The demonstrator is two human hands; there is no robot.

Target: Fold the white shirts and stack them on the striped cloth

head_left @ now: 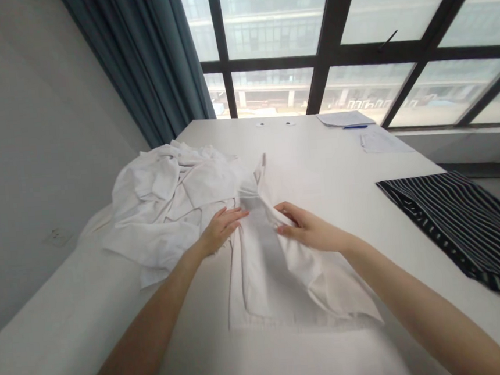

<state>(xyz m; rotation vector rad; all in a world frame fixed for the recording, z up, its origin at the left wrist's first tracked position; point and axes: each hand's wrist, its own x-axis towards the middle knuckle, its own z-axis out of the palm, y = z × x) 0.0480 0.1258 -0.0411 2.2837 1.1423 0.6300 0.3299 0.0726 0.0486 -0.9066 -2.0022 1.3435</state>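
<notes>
A white garment (266, 268) lies partly folded on the white table (327, 169) in front of me. My left hand (221, 229) rests flat on its left part, fingers stretched out and together. My right hand (306, 227) lies on the garment's right side, fingers curled and pinching a fold of the cloth. A heap of crumpled white clothes (167, 200) sits just left of and behind the garment, touching it.
A dark cloth with thin white stripes (463, 227) lies at the table's right edge. Papers (344, 118) and a blue pen (355, 127) sit at the far side by the window. A blue curtain (147, 62) hangs at the back left beside a grey wall.
</notes>
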